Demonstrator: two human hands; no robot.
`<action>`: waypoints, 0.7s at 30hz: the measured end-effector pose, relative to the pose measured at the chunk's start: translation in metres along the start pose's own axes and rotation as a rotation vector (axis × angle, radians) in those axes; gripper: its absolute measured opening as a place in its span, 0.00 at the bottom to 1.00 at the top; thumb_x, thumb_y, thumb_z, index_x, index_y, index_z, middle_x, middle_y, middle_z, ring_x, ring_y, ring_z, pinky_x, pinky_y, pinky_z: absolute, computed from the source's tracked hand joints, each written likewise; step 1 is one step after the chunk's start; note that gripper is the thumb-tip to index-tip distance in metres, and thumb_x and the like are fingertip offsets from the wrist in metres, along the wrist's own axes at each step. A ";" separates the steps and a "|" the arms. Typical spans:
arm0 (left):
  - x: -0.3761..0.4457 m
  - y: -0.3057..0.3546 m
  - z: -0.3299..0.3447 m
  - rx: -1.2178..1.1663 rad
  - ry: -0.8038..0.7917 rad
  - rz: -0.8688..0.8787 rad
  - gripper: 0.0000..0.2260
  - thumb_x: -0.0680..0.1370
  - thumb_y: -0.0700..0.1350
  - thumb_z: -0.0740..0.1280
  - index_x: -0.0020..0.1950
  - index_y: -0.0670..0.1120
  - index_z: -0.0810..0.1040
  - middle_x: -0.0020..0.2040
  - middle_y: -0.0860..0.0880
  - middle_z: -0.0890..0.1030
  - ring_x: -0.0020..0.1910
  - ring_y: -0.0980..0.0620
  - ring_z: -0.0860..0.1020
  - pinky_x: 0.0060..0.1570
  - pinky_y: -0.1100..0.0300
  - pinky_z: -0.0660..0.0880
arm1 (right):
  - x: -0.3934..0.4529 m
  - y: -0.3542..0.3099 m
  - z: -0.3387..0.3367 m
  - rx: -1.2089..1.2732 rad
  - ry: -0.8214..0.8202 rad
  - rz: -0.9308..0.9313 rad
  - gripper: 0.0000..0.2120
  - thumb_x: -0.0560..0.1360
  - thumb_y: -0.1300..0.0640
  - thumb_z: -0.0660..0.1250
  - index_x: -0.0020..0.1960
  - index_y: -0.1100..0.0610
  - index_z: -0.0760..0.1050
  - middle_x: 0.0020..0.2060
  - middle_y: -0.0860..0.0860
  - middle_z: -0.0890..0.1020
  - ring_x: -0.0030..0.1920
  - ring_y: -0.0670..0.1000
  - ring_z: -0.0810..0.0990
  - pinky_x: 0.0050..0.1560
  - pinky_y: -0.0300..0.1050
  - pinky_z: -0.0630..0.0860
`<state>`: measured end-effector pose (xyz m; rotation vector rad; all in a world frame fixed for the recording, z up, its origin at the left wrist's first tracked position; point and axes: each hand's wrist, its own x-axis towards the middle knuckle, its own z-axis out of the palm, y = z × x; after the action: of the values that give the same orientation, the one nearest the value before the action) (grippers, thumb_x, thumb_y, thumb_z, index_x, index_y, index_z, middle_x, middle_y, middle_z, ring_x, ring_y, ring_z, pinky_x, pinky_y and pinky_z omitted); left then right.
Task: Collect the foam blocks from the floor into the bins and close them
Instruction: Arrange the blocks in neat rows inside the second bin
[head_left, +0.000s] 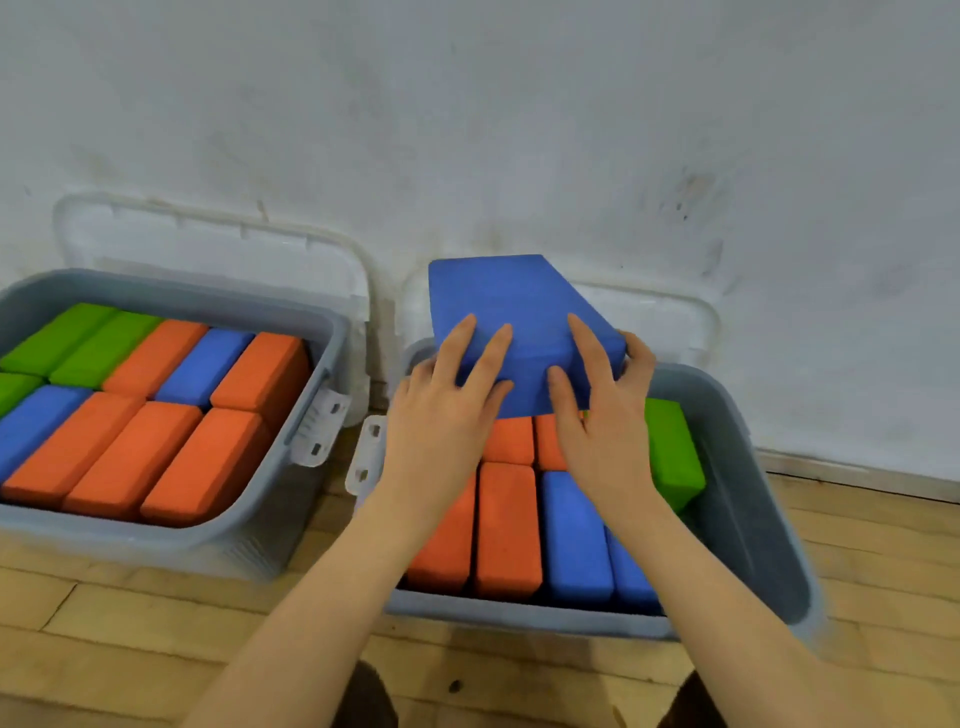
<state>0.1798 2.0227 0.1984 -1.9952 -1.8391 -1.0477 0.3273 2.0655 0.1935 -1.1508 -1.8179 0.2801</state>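
Right bin (748, 499), open, lies beneath both hands and holds orange, blue and green blocks; left bin (322, 332), filled, sits left of them. Left hand (441, 415) and right hand (602, 415) grip a blue block (514, 301), tilted above the right bin.

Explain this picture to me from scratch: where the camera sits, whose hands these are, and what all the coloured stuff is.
The camera is worn on a person's head and looks forward and down, so the two bare arms coming in from the bottom are that person's own. There is only this one view.

On the wooden floor, against a white wall, stand two grey bins. The left bin is packed with orange, blue and green foam blocks. The right bin is partly filled with the same kinds. A clear lid leans on the wall behind each bin, so neither is closed.

The left hand and right hand together hold one blue block, tilted, above the right bin.
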 end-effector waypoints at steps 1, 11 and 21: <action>0.003 0.016 0.002 -0.026 -0.018 0.006 0.19 0.78 0.51 0.58 0.68 0.49 0.67 0.65 0.40 0.74 0.39 0.40 0.79 0.35 0.51 0.77 | 0.000 0.005 -0.016 -0.021 0.038 -0.003 0.24 0.77 0.45 0.57 0.72 0.46 0.64 0.67 0.59 0.62 0.62 0.55 0.69 0.58 0.45 0.71; 0.015 0.135 0.044 -0.064 -0.222 0.226 0.35 0.72 0.66 0.59 0.74 0.50 0.58 0.66 0.46 0.73 0.43 0.42 0.77 0.37 0.51 0.76 | -0.023 0.066 -0.152 -0.183 0.230 0.097 0.21 0.77 0.45 0.59 0.69 0.47 0.67 0.66 0.58 0.68 0.64 0.55 0.67 0.60 0.60 0.71; 0.009 0.195 0.062 -0.301 -0.173 0.271 0.26 0.75 0.61 0.61 0.64 0.46 0.77 0.55 0.42 0.79 0.46 0.43 0.80 0.41 0.52 0.77 | -0.036 0.101 -0.202 -0.168 0.232 0.100 0.17 0.78 0.49 0.59 0.61 0.56 0.76 0.66 0.55 0.69 0.64 0.47 0.69 0.61 0.47 0.71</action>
<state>0.3834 2.0315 0.2161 -2.4953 -1.4961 -1.1543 0.5521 2.0364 0.2195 -1.3354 -1.6052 0.0478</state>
